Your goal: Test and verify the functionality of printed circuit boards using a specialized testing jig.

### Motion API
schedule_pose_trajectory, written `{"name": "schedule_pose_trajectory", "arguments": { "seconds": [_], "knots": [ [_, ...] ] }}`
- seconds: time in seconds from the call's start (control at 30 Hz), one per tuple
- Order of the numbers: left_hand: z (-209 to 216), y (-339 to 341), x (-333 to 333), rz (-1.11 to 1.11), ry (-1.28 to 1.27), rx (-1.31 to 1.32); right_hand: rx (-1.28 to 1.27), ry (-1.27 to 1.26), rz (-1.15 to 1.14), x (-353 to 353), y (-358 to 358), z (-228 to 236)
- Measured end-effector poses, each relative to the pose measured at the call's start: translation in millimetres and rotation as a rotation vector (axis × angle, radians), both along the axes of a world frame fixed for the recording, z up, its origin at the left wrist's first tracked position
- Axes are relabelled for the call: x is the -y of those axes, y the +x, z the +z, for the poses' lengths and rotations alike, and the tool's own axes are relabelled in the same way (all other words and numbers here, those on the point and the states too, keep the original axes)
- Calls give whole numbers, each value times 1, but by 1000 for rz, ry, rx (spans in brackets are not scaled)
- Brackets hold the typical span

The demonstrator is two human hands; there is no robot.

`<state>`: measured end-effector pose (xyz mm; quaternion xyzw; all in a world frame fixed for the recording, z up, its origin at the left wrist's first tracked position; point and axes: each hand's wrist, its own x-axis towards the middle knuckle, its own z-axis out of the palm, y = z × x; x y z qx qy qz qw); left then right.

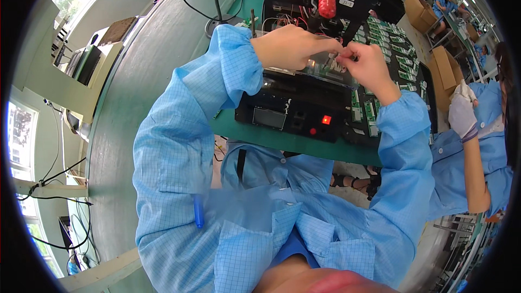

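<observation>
Your left hand (293, 46) and right hand (369, 65) meet fingertip to fingertip over a small green circuit board (328, 65), both pinching at it — it sits atop the black test fixture (293, 108) near the green tabletop's (135, 103) front edge. Beyond, trays of green boards (393, 49) run along the right side, and a red-handled clamp (326, 0) hangs above — a co-worker's gloved hand (461, 111) rests at the far right.
</observation>
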<state>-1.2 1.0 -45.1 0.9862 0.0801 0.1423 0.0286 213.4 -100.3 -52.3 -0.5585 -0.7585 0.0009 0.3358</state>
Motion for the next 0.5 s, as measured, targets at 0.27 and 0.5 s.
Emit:
{"name": "schedule_pose_trajectory", "arguments": {
  "seconds": [0.27, 0.5],
  "knots": [
    [-1, 1, -6, -6, -33, -14, 49, -70, -53, -2, 2, 3],
    [4, 3, -5, -27, -8, -6, 59, -68, -42, -1, 0, 9]
  ]
}}
